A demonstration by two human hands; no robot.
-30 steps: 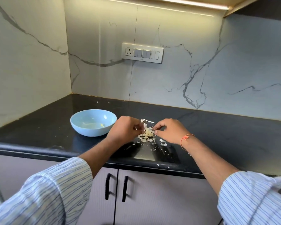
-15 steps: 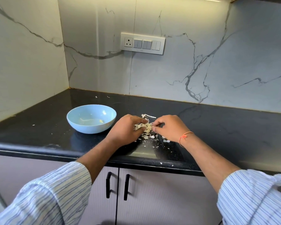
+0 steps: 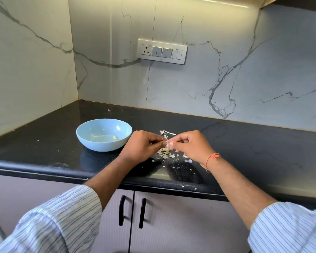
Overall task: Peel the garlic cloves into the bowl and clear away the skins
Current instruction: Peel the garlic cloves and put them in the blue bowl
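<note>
**Pinching a garlic clove over the skins**

Pinching one small garlic clove (image 3: 166,145) between both sets of fingertips, just above the black countertop (image 3: 244,143). Left hand (image 3: 141,147) curling its fingers and thumb round the clove from the 9 o'clock side; right hand (image 3: 190,145) nipping it from 3 o'clock, thumb and forefinger tight on the pale tip, remaining fingers folded under. Holding the clove jointly, knuckles nearly meeting. Wearing an orange thread (image 3: 211,159) around the right wrist, and striped sleeves (image 3: 62,220) pushed back on both forearms.

Lying directly below the clove, at 6 o'clock from the fingertips, a loose heap of skins (image 3: 165,154), with smaller flakes scattering toward 5 o'clock and out to the counter edge. Resting just past the hands at 12 o'clock, a pale dry stalk (image 3: 169,132) with a frayed end.

Sitting at 10 o'clock from the left hand, near but apart from it, a light blue bowl (image 3: 84,137), upright on the countertop, showing a small yellowish bit and faint pale contents inside; too indistinct for counting cloves.

Rising behind the counter at 12 o'clock, a veined marble wall carrying a switch plate (image 3: 162,51). Hanging beneath the counter edge at 6 o'clock, two cabinet doors with black handles (image 3: 122,210).
</note>
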